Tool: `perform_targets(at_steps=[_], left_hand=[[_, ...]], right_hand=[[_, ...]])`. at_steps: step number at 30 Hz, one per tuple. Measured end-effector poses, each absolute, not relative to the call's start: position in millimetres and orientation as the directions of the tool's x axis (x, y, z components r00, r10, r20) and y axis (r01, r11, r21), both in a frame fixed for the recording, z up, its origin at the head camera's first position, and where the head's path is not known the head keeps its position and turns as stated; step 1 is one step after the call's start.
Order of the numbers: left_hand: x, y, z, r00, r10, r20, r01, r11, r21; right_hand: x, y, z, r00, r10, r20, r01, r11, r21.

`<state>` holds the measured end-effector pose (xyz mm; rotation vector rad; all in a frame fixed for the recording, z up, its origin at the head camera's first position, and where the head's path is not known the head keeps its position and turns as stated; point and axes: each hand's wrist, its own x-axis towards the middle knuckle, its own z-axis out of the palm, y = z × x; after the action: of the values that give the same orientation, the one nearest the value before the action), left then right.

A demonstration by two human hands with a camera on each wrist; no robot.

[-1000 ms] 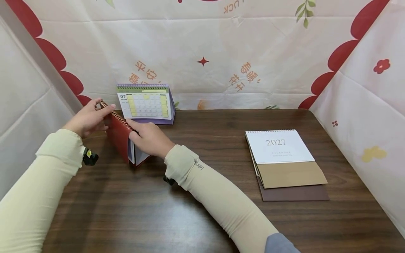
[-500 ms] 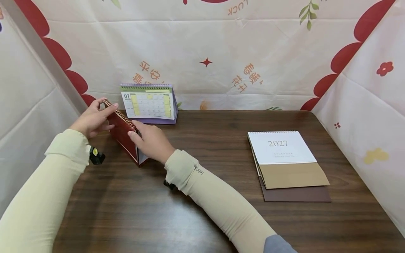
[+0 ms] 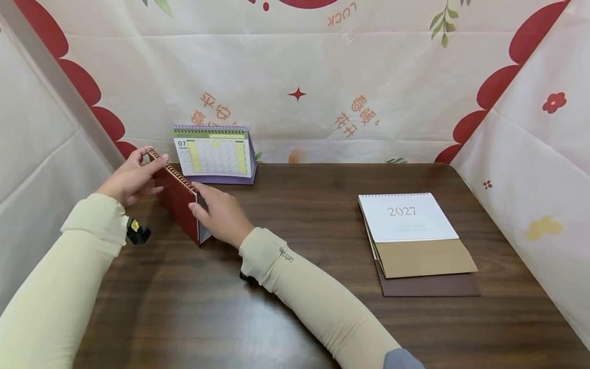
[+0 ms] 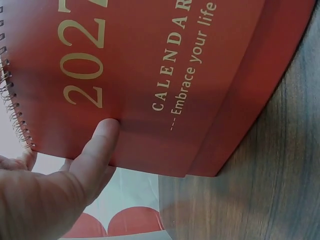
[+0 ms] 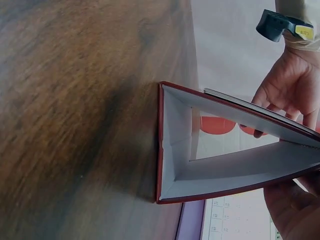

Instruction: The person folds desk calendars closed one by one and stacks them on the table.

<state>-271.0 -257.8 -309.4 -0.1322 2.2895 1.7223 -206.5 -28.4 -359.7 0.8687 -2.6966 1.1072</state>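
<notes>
1. Pale cloth (image 3: 258, 66) with red shapes hangs behind a dark brown wooden table (image 3: 304, 220).
2. On the left part of the table is a red 2027 desk calendar (image 3: 177, 205). It stands like a little tent, with its rings on top and its bottom edge down by the wood. I can't tell if all of its base sits flat.
3. The left hand (image 3: 131, 177) holds the far end, up near the rings. Its fingers are a bit spread around that end, and one fingertip touches the red cover.
4. The right hand (image 3: 224, 212) pinches the near top corner. Its thumb and fingers are only a little way apart, with the top of the tent between them.
5. Just behind is a purple desk calendar (image 3: 214, 156) that says 07. I can't tell if the two touch.
6. A white 2027 desk calendar (image 3: 407, 220) is well apart, on the right side.
7. Turning the far end too much could bump the purple one. Squeezing too hard could fold the tent's sides in. If one hand lets go while the other pulls, the red one could tip over.
</notes>
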Motion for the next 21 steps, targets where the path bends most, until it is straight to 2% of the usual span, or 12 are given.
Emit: perform_targets(at_steps=[7,14,16,21], left_hand=[[-268,-257,-309,-0.960,0.090,-0.266,-0.232,0.279,0.932],[-269,-253,-310,-0.958,0.088,-0.274,-0.244,0.260,0.934],[-268,-255,-311,-0.957,0.083,-0.278,-0.249,0.256,0.934],[-268,-256,-310,-0.954,0.083,-0.287,-0.260,0.244,0.934]], right_hand=[[-205,-29,-364,-0.839,-0.459,0.292,-0.533,0.587,-0.609],[-204,-20,-373,-0.853,-0.483,0.199,-0.497,0.634,-0.593],[-202,-18,-376,-0.856,-0.461,0.236,-0.504,0.635,-0.586],[-197,-15,-380,-0.831,-0.321,0.455,-0.552,0.577,-0.601]])
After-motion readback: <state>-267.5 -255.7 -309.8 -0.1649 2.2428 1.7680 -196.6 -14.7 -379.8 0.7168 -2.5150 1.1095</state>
